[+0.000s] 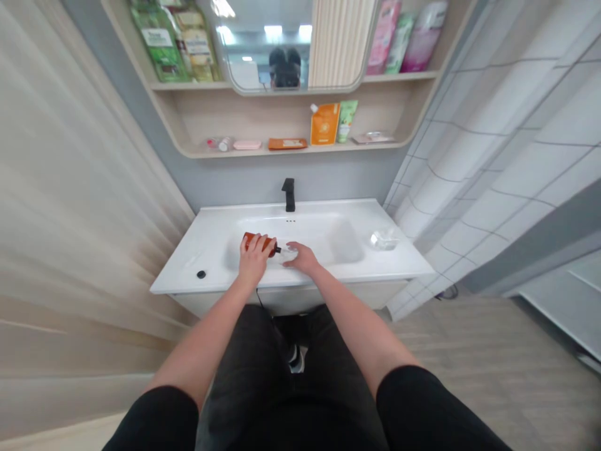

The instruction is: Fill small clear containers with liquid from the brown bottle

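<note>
Ctr of frame: L hand [253, 259] wraps sideways-tipped, amber cylindrical bottle [273, 248]; R hand [305, 258] pinches small clear container [288, 254]. Best keep black neck [278, 250] close, tilt gentle.

I faced a gray wall [244, 181] w/ a beige shelf unit [263, 113] & mirror [263, 72]; bright ceiling lts [273, 30] showed in it. Below was a white counter [216, 220] w/ a built-in basin [347, 241]. A beige curtain [84, 188] hung to my L, white tile [526, 125] w/ dk grid lines stood R, wood-look floor [493, 351] ran lower R.
</note>
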`<state>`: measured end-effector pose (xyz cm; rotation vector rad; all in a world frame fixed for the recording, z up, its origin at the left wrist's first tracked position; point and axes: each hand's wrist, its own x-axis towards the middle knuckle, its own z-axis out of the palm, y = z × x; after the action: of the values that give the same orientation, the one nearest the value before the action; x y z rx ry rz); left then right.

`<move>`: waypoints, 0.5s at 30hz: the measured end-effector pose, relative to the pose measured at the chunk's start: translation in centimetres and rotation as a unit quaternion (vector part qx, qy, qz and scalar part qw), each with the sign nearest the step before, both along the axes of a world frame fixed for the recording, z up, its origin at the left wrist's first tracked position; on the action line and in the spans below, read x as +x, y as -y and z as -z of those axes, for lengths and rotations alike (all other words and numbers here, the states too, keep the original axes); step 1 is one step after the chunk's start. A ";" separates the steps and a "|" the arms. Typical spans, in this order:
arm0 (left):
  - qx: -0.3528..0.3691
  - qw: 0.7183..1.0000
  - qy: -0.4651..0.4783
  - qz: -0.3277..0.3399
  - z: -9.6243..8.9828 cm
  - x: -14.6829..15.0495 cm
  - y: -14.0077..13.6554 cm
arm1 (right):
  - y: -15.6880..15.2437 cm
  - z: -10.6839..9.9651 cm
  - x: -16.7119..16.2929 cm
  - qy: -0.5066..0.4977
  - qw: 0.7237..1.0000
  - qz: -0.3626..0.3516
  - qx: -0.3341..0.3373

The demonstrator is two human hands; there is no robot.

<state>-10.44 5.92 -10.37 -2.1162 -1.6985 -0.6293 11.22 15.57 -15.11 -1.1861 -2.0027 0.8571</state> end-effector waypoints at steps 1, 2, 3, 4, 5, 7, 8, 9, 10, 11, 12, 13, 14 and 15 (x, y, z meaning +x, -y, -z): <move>0.000 1.000 -0.003 0.005 -0.1 0.0 -0.1 | 0.0 -0.1 0.0 -0.002 1.000 0.000 0.000; 0.000 1.000 -0.005 0.010 -0.3 0.0 -0.1 | 0.1 -0.1 0.0 -0.005 1.000 0.000 0.000; -0.001 1.000 -0.005 0.015 -0.5 -0.1 -0.2 | 0.1 -0.2 0.0 -0.007 1.000 -0.001 0.001; -0.001 1.000 -0.005 0.020 -0.6 -0.1 -0.3 | 0.2 -0.3 0.0 -0.010 1.000 -0.001 0.001; -0.001 1.000 -0.005 0.024 -0.8 -0.1 -0.4 | 0.2 -0.4 0.0 -0.013 1.000 0.000 -0.001; 0.000 1.000 -0.010 0.029 -1.2 -0.1 -0.5 | 0.3 -0.5 0.0 -0.019 1.000 0.006 -0.003; 0.001 0.999 -0.013 0.030 -1.3 -0.1 -0.6 | 0.4 -0.5 0.0 -0.023 1.000 0.008 -0.004; 0.001 0.999 -0.016 0.030 -1.5 0.0 -0.6 | 0.4 -0.5 0.0 -0.028 1.000 0.011 -0.006; 0.000 0.999 -0.017 0.031 -1.6 0.0 -0.7 | 0.4 -0.5 0.0 -0.032 0.999 0.014 -0.008; -0.003 0.999 -0.018 0.032 -1.8 0.0 -0.8 | 0.4 -0.4 0.0 -0.035 0.999 0.016 -0.010; -0.006 0.999 -0.018 0.034 -1.9 0.0 -0.8 | 0.4 -0.4 0.1 -0.037 0.999 0.018 -0.010; -0.008 0.999 -0.020 0.035 -2.0 0.0 -0.9 | 0.4 -0.3 0.1 -0.038 0.999 0.019 -0.011; -0.009 0.999 -0.022 0.037 -2.2 0.1 -1.0 | 0.4 -0.3 0.1 -0.039 0.999 0.020 -0.010; -0.010 0.999 -0.025 0.038 -2.3 0.1 -1.1 | 0.4 -0.3 0.1 -0.040 0.999 0.022 -0.009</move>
<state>-10.38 6.98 -8.09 -2.2005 -1.6099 -0.5795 11.29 15.21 -14.80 -1.1827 -1.9025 0.8886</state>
